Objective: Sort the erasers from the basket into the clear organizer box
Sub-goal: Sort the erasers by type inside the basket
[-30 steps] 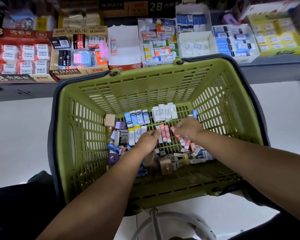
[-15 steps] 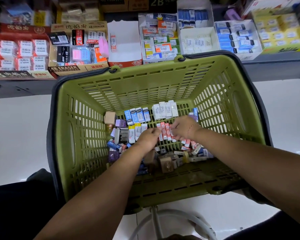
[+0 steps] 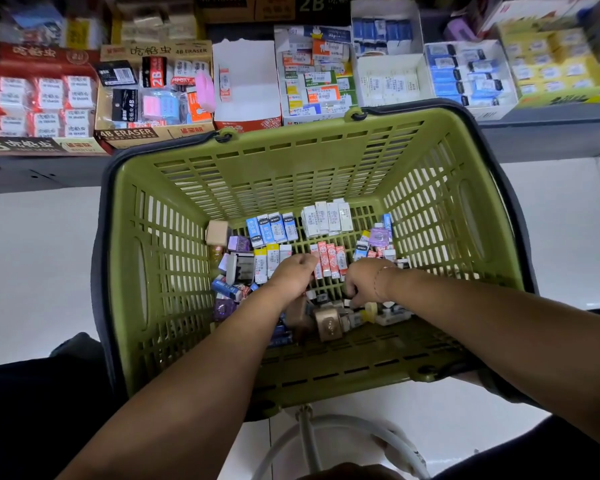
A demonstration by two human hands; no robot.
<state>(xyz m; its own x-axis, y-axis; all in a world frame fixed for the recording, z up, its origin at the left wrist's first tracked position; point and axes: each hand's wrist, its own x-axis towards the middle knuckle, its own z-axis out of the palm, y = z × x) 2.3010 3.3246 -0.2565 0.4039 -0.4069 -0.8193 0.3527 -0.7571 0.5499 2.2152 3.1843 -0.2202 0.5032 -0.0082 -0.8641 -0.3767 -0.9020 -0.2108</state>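
Showing "4B ERASER", a carton (image 3: 129,134) sits beyond the basket (image 3: 291,157).

Left hand (image 3: 293,276): the back faces the camera and the fingers curl under it out of sight, so it cannot be told whether they hold anything.

Right hand (image 3: 359,280): the fingertips are buried among the small paper-sleeved erasers (image 3: 328,261) on the floor of the green slotted plastic basket (image 3: 174,258), and the grip cannot be determined.

Erasers beneath both hands and forearms are covered. Print on the eraser sleeves is too small to read.

Far right, the yellow cardboard display boxes (image 3: 551,71) are blurred. The brown printed shelf cartons (image 3: 246,8) at the far side are cut by the top edge. Near, a white tubular frame (image 3: 305,441) is cut by the bottom edge.
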